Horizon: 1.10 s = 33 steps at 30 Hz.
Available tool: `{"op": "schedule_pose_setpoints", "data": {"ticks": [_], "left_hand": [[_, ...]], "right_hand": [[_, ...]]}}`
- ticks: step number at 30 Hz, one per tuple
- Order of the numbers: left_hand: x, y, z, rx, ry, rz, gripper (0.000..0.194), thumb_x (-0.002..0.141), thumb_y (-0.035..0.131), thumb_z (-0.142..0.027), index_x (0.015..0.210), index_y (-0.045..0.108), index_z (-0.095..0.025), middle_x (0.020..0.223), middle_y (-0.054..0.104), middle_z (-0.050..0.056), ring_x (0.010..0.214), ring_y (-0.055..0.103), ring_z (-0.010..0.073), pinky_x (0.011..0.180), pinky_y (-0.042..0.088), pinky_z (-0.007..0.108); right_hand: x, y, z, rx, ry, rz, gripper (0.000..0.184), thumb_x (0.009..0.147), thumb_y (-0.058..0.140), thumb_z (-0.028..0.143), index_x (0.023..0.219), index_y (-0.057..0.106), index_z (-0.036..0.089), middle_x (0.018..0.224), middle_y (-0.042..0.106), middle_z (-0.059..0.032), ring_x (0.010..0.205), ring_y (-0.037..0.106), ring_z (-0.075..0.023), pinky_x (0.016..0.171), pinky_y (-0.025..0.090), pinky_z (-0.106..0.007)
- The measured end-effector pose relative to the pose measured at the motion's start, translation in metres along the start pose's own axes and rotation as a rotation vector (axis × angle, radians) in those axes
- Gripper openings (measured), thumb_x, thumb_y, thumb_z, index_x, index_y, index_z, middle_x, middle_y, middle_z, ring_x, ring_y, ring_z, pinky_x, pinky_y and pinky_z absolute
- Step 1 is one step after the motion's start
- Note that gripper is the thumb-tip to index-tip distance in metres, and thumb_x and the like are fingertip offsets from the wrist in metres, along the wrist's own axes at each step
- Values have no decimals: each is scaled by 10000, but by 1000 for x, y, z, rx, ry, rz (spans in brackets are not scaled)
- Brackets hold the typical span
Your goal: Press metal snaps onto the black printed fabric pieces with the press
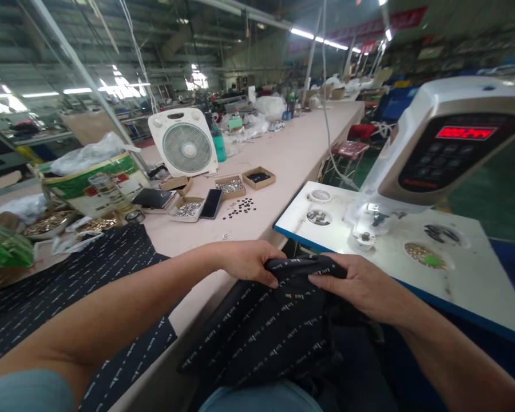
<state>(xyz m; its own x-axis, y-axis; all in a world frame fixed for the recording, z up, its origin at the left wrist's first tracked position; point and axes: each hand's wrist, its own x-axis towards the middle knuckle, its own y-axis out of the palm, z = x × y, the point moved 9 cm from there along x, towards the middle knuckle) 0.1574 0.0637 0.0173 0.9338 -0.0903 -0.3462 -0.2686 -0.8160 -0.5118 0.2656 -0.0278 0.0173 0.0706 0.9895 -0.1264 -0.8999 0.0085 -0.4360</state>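
Note:
Dark navy fabric (266, 326) with rows of small white lettering hangs between my two hands, its lower part falling over my lap. My left hand (253, 263) pinches the folded upper edge, thumb in front and fingers behind. On the other side, my right hand (352, 280) grips the same edge with its thumb pressed on the front. To the right stands a white machine (450, 143) with a lit red display, mounted on a white worktop (321, 232). The fabric is apart from the machine.
More printed cloth (111, 269) lies on the long table (278, 197) at left. Small boxes of metal parts (187, 209), a phone (212, 203), loose dark snap pieces (242, 209) and a box fan (186, 143) stand beyond my hands. Recessed cups (424, 256) in the worktop hold fasteners.

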Motion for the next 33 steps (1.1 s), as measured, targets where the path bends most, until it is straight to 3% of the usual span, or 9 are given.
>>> {"op": "schedule_pose_setpoints", "data": {"ticks": [6,10,12,14,18,22,24,28,33], "left_hand": [[5,-15,2,185,1,-103,68,812,598,-148,874,614,-171,773,592,-41,763,551,132,700,404,237],[14,-18,5,150,19,-198,83,851,530,-151,782,576,-159,726,526,-39,723,500,121,679,377,246],[18,-16,7,68,41,-248,113,846,496,-126,848,605,-152,790,563,-28,757,515,126,698,391,247],[22,-12,8,-23,59,-279,183,847,478,-125,942,634,-149,861,601,-17,797,542,131,724,411,249],[24,-2,11,-92,82,-281,191,825,651,-268,984,646,-162,811,602,-40,752,551,129,696,422,247],[23,12,13,-87,86,-106,355,701,816,-312,991,656,-186,836,658,-46,772,601,146,705,447,254],[23,10,15,37,62,-91,301,700,802,-253,955,658,-184,812,661,-42,762,604,150,702,437,261],[25,1,6,212,100,-172,127,743,671,-137,864,648,-167,739,618,-27,717,565,140,687,408,272],[30,5,7,-39,92,-254,164,748,523,-89,854,626,-159,769,590,-27,706,526,116,668,400,258]], "right_hand": [[0,7,-14,28,83,-30,373,921,618,544,1052,719,210,965,775,-25,878,711,-272,769,548,-358],[-2,-6,-1,-286,16,-171,303,907,595,483,1007,718,225,979,771,-40,903,700,-288,821,536,-400],[-4,-12,13,-463,-40,-243,331,844,669,447,1089,716,230,1072,762,-59,964,687,-299,865,520,-408],[-4,-10,21,-521,-69,-226,427,809,716,423,1197,692,246,1144,748,-56,999,681,-294,875,509,-392],[0,-6,12,-491,-14,-162,198,889,609,413,889,698,237,827,737,0,772,668,-234,696,475,-327],[3,-5,-3,-411,29,-117,240,899,584,422,786,655,222,729,685,17,701,625,-205,636,437,-298],[4,-2,-7,-380,45,-97,247,899,586,433,811,664,216,743,684,12,707,623,-204,639,436,-297],[4,-1,-9,-292,76,-122,290,909,565,475,823,660,215,730,662,5,698,604,-205,619,431,-293],[0,-5,-9,-231,58,-177,271,914,563,469,859,673,228,752,672,10,712,601,-203,642,445,-294]]}}
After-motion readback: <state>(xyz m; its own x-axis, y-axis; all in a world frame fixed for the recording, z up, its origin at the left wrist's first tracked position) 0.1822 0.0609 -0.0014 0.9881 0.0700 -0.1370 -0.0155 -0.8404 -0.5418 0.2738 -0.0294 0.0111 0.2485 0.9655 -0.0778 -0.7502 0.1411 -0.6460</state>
